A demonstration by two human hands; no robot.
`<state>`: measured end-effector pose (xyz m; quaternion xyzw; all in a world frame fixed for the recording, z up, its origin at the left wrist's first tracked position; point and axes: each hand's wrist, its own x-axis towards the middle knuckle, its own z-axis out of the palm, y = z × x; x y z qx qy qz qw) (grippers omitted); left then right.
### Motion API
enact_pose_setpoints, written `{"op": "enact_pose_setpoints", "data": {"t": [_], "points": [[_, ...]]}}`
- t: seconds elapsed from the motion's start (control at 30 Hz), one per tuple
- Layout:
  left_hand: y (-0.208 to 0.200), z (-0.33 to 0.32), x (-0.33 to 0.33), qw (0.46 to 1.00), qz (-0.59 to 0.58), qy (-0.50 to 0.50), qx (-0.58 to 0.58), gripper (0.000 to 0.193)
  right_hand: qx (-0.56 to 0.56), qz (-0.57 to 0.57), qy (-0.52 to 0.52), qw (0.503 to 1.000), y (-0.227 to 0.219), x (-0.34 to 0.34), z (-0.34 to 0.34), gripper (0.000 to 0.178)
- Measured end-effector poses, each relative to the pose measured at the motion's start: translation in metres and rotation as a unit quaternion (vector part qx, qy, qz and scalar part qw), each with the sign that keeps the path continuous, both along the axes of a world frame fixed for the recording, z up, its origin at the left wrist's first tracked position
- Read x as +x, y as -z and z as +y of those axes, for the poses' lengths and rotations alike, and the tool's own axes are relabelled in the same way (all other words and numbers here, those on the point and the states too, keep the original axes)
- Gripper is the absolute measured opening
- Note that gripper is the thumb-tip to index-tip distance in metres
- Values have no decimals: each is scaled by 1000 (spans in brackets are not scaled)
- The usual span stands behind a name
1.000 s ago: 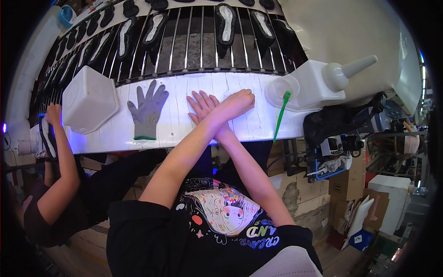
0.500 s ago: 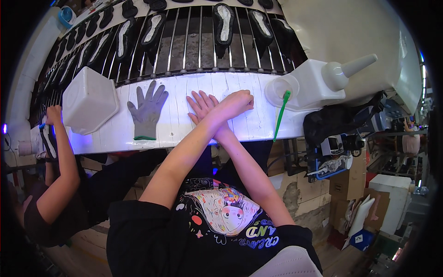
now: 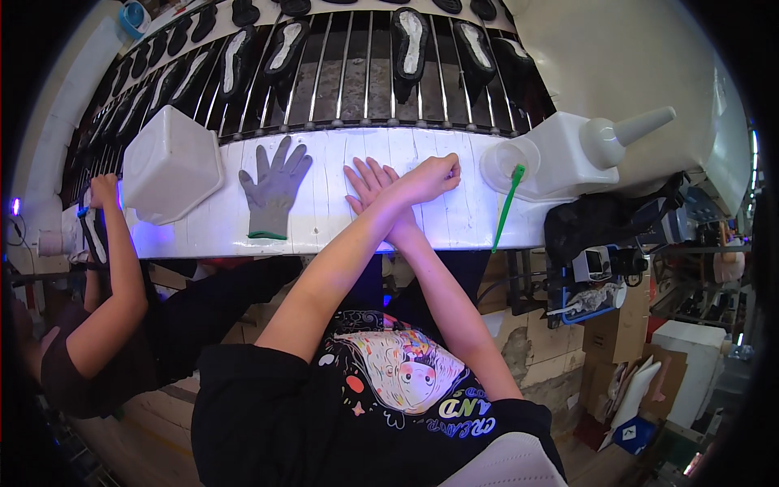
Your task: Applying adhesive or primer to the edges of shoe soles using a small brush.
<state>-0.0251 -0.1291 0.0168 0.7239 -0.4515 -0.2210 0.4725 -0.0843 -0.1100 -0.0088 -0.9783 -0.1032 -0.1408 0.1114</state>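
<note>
My forearms cross over the white worktop (image 3: 324,223), the left one on top. My left hand (image 3: 432,180) reaches to the right side, its fingers curled into a loose fist with nothing showing in it. Beneath that wrist lies my right hand (image 3: 375,185), flat on the worktop with fingers spread and nothing held. A grey work glove (image 3: 274,188) with a green cuff edge lies left of my hands, apart from them. To their right, a green-handled brush (image 3: 509,207) leans out of a translucent cup (image 3: 495,166).
A white faceted container (image 3: 170,166) stands on the left and a white nozzled bottle (image 3: 560,146) on the right. Beyond the worktop, black shoe soles (image 3: 411,45) with white middles lie on a roller conveyor (image 3: 341,97). Another person's hand (image 3: 103,191) works at far left.
The whole scene has shifted slightly to the right in the picture. My crossed hands keep the same pose, and nothing on the worktop was taken or let go.
</note>
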Motion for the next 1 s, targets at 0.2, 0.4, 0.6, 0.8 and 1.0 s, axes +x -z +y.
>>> {"op": "enact_pose_setpoints", "data": {"t": [0.2, 0.4, 0.6, 0.8, 1.0], "points": [[-4, 14, 0, 962, 259, 88, -14, 15, 28, -20, -15, 999, 4, -4, 0, 54], [-11, 23, 3, 973, 215, 81, 8, 13, 40, -28, -22, 999, 4, -2, 1, 54], [-3, 19, -6, 991, 4, 115, 63, 15, 15, -26, -10, 1000, 6, 3, 2, 54], [-1, 21, -16, 988, -93, 100, 70, 12, 21, -7, -19, 1000, 10, 2, 4, 57], [-10, 15, -13, 998, -9, 35, 44, 10, 37, -12, -24, 999, 5, -1, 2, 54]]}}
